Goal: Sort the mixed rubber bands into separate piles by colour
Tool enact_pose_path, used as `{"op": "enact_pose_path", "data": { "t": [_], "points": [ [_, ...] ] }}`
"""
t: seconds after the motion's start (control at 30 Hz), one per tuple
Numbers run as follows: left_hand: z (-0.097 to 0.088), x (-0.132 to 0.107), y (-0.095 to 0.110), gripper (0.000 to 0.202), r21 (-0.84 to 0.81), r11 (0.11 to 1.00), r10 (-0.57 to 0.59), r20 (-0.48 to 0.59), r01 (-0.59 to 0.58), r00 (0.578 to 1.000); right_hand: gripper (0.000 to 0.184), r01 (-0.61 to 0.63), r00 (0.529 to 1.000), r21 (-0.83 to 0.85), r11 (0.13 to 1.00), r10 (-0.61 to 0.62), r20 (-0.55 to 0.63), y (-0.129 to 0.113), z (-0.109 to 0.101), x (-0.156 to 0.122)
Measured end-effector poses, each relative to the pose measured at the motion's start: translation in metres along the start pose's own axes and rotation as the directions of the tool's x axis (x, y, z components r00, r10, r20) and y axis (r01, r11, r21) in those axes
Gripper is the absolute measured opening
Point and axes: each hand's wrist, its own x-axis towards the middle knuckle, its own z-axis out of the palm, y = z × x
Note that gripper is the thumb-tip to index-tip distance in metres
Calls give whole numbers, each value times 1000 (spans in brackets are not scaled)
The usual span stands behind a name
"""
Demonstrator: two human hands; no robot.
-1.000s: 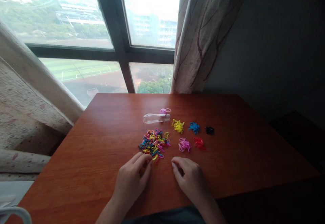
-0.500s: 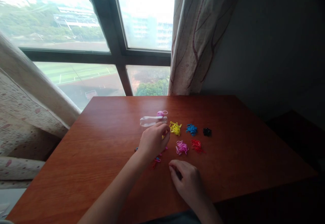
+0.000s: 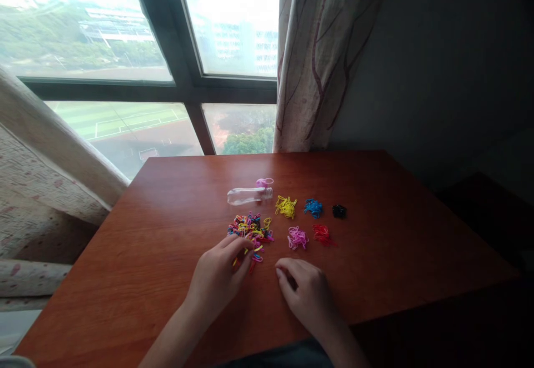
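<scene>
My left hand (image 3: 219,270) is over the near edge of a mixed-colour pile of small rubber bands (image 3: 246,224). Its thumb and forefinger are a little apart, beside yellow and pink bands, and it partly covers the pile. To the right, my right hand (image 3: 306,293) rests on the table with fingers curled and thumb against the fingertips. Whatever it may hold is hidden. Bands of single colours lie in separate heaps: yellow (image 3: 286,206), blue (image 3: 313,208), black (image 3: 339,211), pink (image 3: 297,238) and red (image 3: 322,234).
A clear plastic bottle (image 3: 246,195) lies on its side behind the mixed pile, and a pink cap with a loop (image 3: 262,183) sits behind its neck. The brown wooden table (image 3: 167,229) stands against a window, with curtains (image 3: 321,68) on either side.
My left hand has moved from beside the yellow heap, back and to the left, down to the mixed pile, which is now largely uncovered. My right hand has stayed put. The view has shifted slightly.
</scene>
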Motion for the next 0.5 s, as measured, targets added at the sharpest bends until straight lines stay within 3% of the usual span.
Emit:
{"op": "enact_pose_path", "data": {
  "t": [0.13,0.23,0.33,0.5],
  "points": [
    [3,-21,-5,12,12,1000,-6,29,5,1000,17,3,1000,-15,1000,-3,-3,0,0,0],
    [5,-18,-3,13,10,1000,3,19,-3,1000,17,13,1000,-28,1000,-13,-7,0,0,0],
    [4,3,9,13,42,999,30,-14,-29,999,18,21,1000,-47,999,-21,-1,0,0,1],
    [4,65,39,17,247,966,75,10,-75,997,20,17,1000,-49,999,-17,-8,0,0,1]
  ]
}}
